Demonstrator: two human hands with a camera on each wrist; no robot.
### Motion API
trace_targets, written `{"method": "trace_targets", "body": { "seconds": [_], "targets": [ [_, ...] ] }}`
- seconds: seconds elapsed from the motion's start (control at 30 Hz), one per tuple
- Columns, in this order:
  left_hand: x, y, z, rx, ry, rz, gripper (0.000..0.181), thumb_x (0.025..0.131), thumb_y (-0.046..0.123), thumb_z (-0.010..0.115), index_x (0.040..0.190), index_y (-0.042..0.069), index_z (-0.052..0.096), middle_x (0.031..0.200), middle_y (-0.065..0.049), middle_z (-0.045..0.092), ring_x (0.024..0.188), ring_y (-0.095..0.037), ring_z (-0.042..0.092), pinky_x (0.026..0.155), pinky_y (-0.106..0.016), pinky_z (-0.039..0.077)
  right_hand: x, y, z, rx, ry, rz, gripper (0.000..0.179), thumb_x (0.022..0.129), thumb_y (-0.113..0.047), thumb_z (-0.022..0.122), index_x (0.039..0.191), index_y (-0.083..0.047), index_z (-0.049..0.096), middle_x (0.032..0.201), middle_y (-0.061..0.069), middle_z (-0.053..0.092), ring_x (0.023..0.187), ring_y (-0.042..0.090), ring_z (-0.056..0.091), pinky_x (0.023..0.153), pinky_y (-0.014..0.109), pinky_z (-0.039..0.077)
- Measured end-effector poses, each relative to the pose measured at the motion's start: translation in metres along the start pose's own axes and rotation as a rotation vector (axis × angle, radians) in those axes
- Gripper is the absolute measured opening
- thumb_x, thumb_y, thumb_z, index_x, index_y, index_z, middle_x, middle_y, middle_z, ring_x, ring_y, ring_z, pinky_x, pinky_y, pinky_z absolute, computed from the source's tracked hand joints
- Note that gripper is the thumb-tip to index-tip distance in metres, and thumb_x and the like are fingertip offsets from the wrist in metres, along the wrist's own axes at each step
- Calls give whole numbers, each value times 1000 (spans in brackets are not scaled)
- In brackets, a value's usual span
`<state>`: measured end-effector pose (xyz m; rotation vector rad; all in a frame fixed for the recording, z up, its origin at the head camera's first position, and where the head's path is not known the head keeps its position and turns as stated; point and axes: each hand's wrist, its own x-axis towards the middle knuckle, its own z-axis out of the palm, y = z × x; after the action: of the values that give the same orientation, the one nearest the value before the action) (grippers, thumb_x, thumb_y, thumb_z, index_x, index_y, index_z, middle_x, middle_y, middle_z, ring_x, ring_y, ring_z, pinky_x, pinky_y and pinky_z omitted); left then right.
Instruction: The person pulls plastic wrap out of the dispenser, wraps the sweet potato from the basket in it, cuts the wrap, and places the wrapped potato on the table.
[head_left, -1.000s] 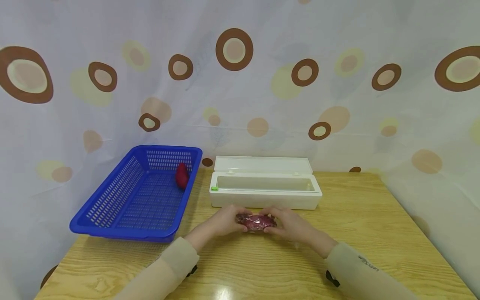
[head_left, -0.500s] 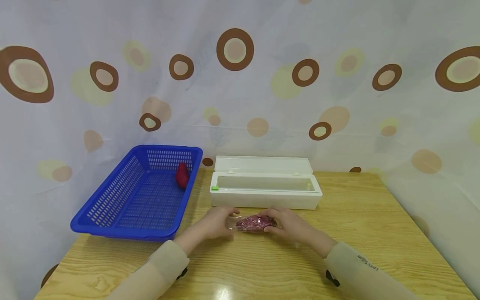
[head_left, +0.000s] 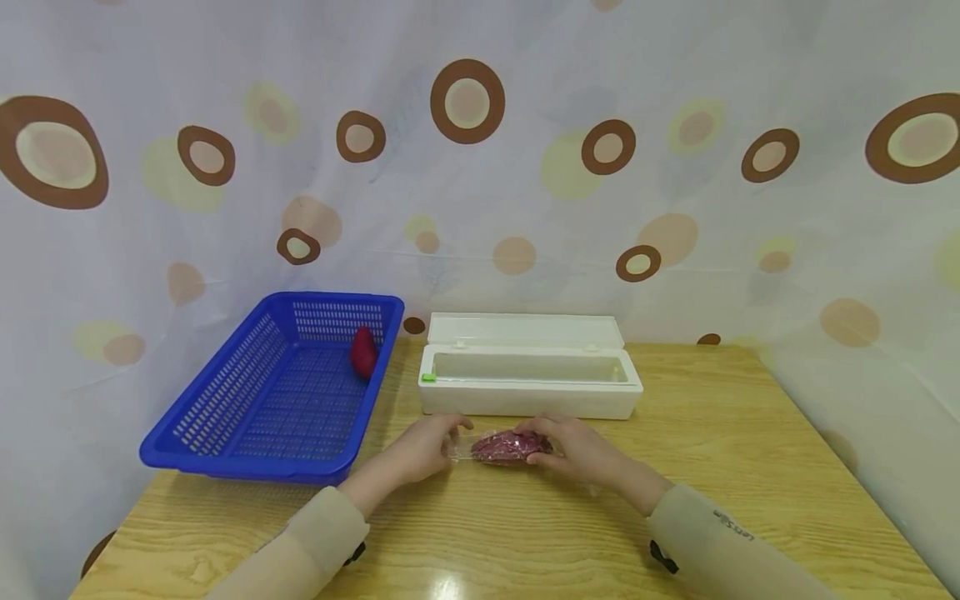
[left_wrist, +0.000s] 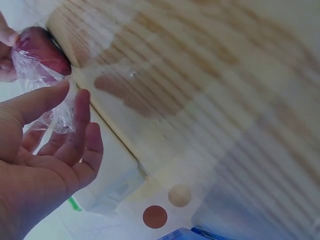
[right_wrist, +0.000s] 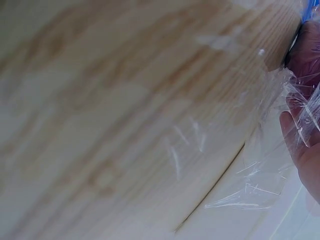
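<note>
A purple-red sweet potato point(head_left: 506, 447) lies low over the wooden table, wrapped in clear cling film. My right hand point(head_left: 576, 447) holds its right end, thumb in front and fingers behind. The film point(head_left: 461, 448) trails past the left end toward my left hand point(head_left: 426, 447), whose fingers are loosely bent. In the left wrist view, thumb and fingers of the left hand point(left_wrist: 50, 145) stand apart around the crinkled film point(left_wrist: 62, 112), apart from the sweet potato point(left_wrist: 42, 52). Loose film point(right_wrist: 250, 190) also spreads beside the right hand point(right_wrist: 307, 160) in the right wrist view.
Behind the hands stands a white cling film box point(head_left: 528, 402), lid point(head_left: 525, 329) raised, with a green slider point(head_left: 428, 377) on its front edge. At left, a blue basket point(head_left: 247, 465) holds a red sweet potato point(head_left: 363, 352). A patterned curtain closes off the back.
My left hand has let go of the sweet potato's left end and moved left, baring the film there. The right hand keeps its hold.
</note>
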<state>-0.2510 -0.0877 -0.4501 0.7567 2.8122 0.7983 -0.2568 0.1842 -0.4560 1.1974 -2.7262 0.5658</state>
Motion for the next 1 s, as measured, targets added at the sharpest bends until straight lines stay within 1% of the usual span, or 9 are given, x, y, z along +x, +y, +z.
{"method": "trace_targets", "body": {
  "seconds": [0.13,0.23,0.4,0.57,0.67,0.73,0.87,1.0],
  "targets": [
    [2,2,-1,-16,24,34,49,78,-4,69,124,8,56,100,-4,63,84,-13,58,73,-27,49,0,1,0,4,6,-8,40,88,-30,66,124,-15,58,116,3,62,103,20,61,88,39,51],
    [4,5,-2,-33,36,54,47,80,-4,67,124,7,57,100,-5,64,85,-13,59,70,-25,48,1,2,1,2,8,-12,40,88,-30,66,125,-16,57,116,2,62,102,20,61,86,38,51],
    [8,12,-3,-49,49,95,43,81,-4,66,122,6,59,99,-5,65,90,-16,60,74,-26,50,1,3,0,9,17,-18,40,88,-29,66,124,-16,58,116,2,62,103,20,61,87,38,51],
    [11,17,-1,-62,53,136,37,84,1,66,120,4,60,98,-4,65,91,-16,61,78,-26,51,2,3,-1,22,30,-25,41,86,-29,68,123,-16,58,115,2,63,101,19,61,86,37,52],
    [13,18,1,-71,51,137,33,85,4,67,117,5,61,102,-4,65,93,-16,61,81,-25,51,2,2,-2,26,25,-22,41,85,-29,68,123,-16,59,114,1,63,101,17,61,86,36,52],
    [14,20,2,-80,49,128,31,84,5,68,114,6,62,103,-4,65,94,-15,61,81,-24,51,2,2,-2,31,14,-14,41,85,-30,68,123,-16,59,114,0,63,101,16,60,86,36,51],
    [16,22,3,-89,45,107,27,83,4,69,108,7,61,103,-3,64,94,-13,61,81,-23,50,1,2,-1,34,15,-23,41,85,-29,68,123,-14,58,113,1,63,100,16,60,86,36,51],
    [19,21,6,-125,42,99,24,83,1,68,105,6,59,97,-2,63,87,-11,60,74,-21,51,0,3,2,30,30,-39,41,86,-28,68,122,-13,59,112,2,63,99,17,60,85,37,51]
  ]
}}
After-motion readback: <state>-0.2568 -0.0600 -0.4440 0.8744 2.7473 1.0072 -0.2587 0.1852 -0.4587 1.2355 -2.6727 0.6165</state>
